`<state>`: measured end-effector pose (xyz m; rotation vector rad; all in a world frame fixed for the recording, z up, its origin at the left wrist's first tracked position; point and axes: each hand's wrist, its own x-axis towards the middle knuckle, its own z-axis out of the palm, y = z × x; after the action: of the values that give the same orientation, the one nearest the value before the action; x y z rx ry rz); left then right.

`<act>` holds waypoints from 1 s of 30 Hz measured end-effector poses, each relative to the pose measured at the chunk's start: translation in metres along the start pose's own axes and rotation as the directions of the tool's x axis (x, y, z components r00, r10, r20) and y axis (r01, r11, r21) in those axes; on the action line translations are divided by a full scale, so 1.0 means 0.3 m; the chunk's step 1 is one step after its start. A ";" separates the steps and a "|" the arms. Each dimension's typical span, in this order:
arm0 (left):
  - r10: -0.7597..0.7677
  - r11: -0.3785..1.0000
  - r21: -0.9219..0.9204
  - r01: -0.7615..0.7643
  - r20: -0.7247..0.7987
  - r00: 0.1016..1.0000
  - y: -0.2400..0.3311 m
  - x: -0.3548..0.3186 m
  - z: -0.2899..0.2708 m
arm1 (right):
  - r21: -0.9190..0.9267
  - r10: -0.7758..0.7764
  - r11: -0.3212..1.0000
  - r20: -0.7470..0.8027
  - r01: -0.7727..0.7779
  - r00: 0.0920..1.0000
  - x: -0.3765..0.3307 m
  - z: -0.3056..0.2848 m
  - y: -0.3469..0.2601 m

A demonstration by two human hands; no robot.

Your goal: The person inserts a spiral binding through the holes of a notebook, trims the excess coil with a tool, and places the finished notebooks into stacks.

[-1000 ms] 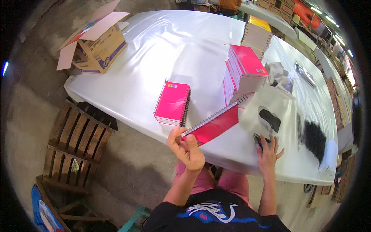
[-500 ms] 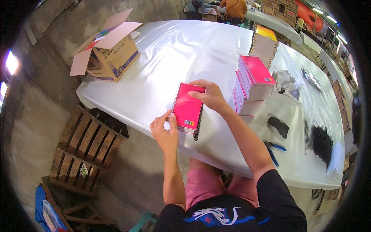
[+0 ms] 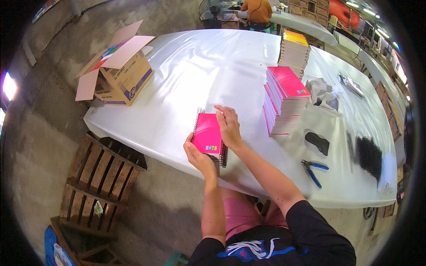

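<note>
A small pile of pink spiral notebooks [image 3: 207, 132] lies near the front edge of the table, with wire coils showing along both its left and right sides. My left hand [image 3: 200, 157] grips the pile at its lower left, fingers along the coil side and thumb by the near edge. Against the upper right edge rests my right hand [image 3: 229, 127], its fingers loosely bent and thumb apart. Its fingertips reach just beyond the cover's far corner, holding nothing I can see.
A taller stack of pink notebooks [image 3: 288, 99] stands to the right, yellow-covered notebooks [image 3: 294, 51] behind it. Blue-handled pliers [image 3: 314, 172], a black pad [image 3: 317, 142] and black coils [image 3: 369, 157] lie on the right. An open carton [image 3: 124, 80] sits at the far left. A person [image 3: 257, 11] is in the background.
My right hand has slid off the top cover to the right edge of the pile. My left hand has moved from pinching the left coil to cupping the lower left side.
</note>
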<state>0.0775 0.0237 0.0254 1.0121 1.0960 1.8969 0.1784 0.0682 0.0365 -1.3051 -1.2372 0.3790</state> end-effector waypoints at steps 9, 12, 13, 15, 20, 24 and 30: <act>0.085 0.994 0.078 -0.071 -0.194 0.977 0.078 0.028 -0.091 | -0.825 -0.391 0.544 -0.412 -0.154 0.823 0.223 -0.607 -0.264; 0.336 0.940 0.137 -0.314 -0.197 0.921 0.188 -0.026 -0.025 | -0.609 0.400 0.724 -0.012 -0.324 0.916 0.295 -0.884 -0.176; 0.442 0.895 0.150 -0.419 -0.189 0.877 0.226 -0.044 -0.007 | -0.622 0.337 0.722 -0.064 -0.301 0.939 0.293 -0.898 -0.168; 0.615 0.789 0.054 -0.613 -0.093 0.783 0.279 -0.080 0.048 | -0.661 0.202 0.702 -0.170 -0.263 0.965 0.277 -0.936 -0.163; 0.111 0.968 -0.252 0.009 0.456 0.883 0.382 -0.248 0.215 | -0.117 0.022 0.992 -0.201 -0.047 0.979 0.011 -0.826 -0.344; -0.137 0.881 -0.300 0.365 0.578 0.804 0.307 -0.291 0.242 | -0.178 0.185 0.971 0.121 -0.162 0.975 -0.276 -0.723 -0.340; -0.003 0.616 0.221 -0.756 0.961 0.278 0.347 -0.296 0.179 | -0.857 -0.024 0.235 -0.477 -0.459 0.879 -0.278 -1.361 0.142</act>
<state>0.1437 -0.0740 0.1130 2.6208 0.7664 0.7444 0.5054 -0.1937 0.0469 -2.5178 -0.8438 -0.6245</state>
